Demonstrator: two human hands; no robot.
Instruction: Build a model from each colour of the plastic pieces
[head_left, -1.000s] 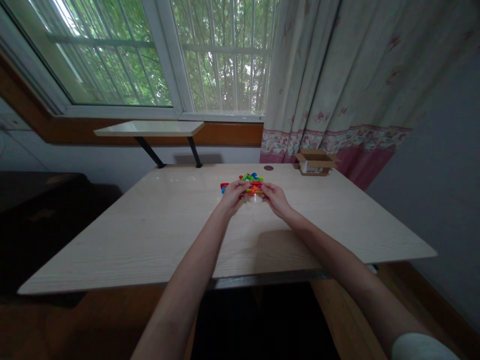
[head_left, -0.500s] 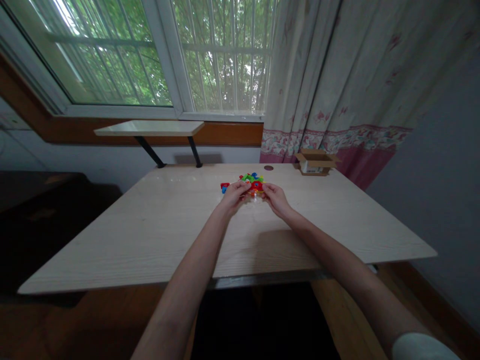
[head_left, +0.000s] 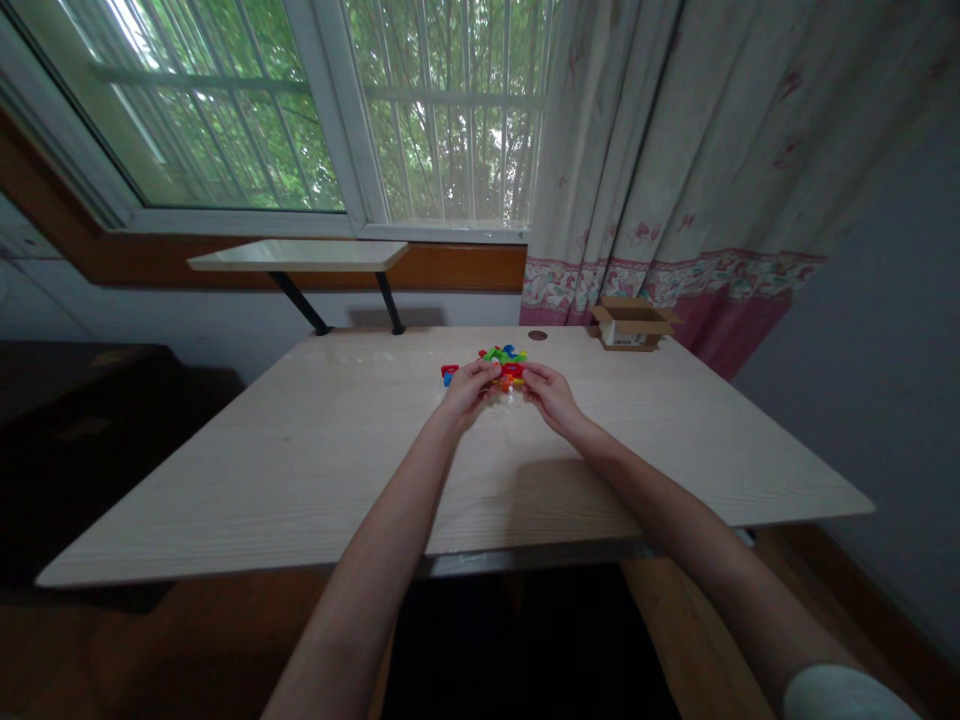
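A small cluster of colourful plastic building pieces in green, blue, red and orange sits near the far side of a pale wood-grain desk. My left hand pinches the cluster's left side, with a red-and-blue piece sticking out beyond it. From the right, my right hand grips the pieces at a red part. An orange piece shows between my fingertips. The hands nearly meet, and my fingers hide part of the cluster.
An open cardboard box stands at the desk's far right corner, near a dark round grommet. A white shelf on black brackets stands behind the desk, below a window. A patterned curtain hangs at the right.
The long red strip seen earlier between my hands now shows as separate red parts, with blue at its left end. My hands have stayed almost in place.
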